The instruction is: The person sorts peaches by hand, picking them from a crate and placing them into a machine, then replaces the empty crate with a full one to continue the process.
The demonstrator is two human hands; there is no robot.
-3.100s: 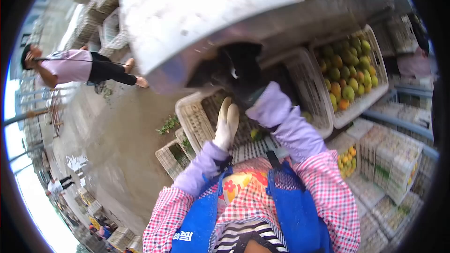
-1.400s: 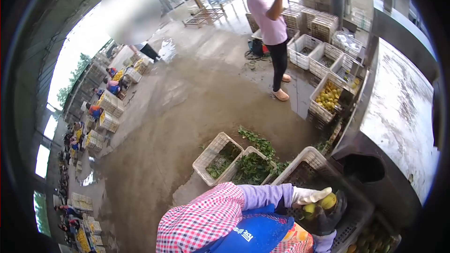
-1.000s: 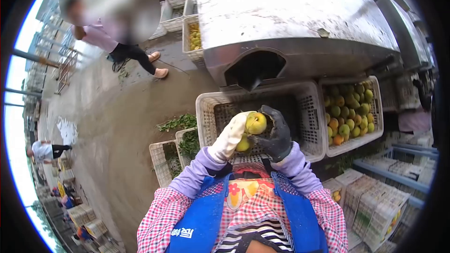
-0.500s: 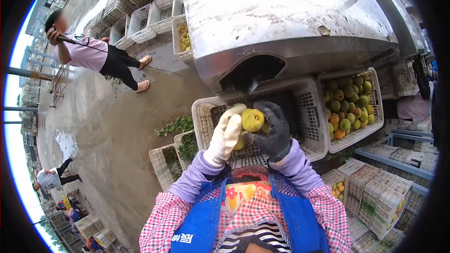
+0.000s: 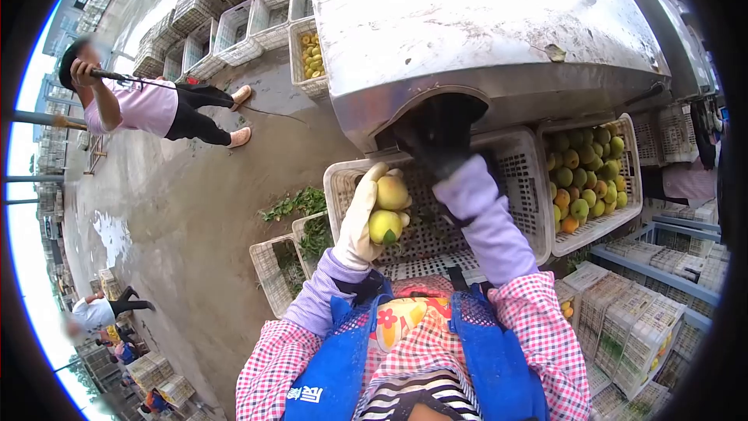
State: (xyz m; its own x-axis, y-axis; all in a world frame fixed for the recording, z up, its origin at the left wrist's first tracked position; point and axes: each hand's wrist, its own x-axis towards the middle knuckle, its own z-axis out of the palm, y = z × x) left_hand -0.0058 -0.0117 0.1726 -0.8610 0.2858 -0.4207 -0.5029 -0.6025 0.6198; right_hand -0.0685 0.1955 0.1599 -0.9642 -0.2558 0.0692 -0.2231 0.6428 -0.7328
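My left hand point(image 5: 360, 214), in a white glove, holds two yellow-green fruits point(image 5: 387, 210) stacked one above the other over a white plastic crate point(image 5: 347, 179). My right hand point(image 5: 436, 136), in a black glove, reaches up into the dark outlet point(image 5: 460, 109) of a big grey metal machine point(image 5: 467, 23); whether it holds anything there is hidden. The crate below stands under that outlet and looks nearly bare.
A second crate point(image 5: 627, 203) full of green and orange fruit sits to the right. Small crates with leaves point(image 5: 292, 245) stand on the wet floor at left. A person in a pink top point(image 5: 148, 105) stands further left. Stacked crates line the back.
My right hand left the fruit and rose into the machine's outlet. The left hand now holds both fruits alone, a little lower and to the left.
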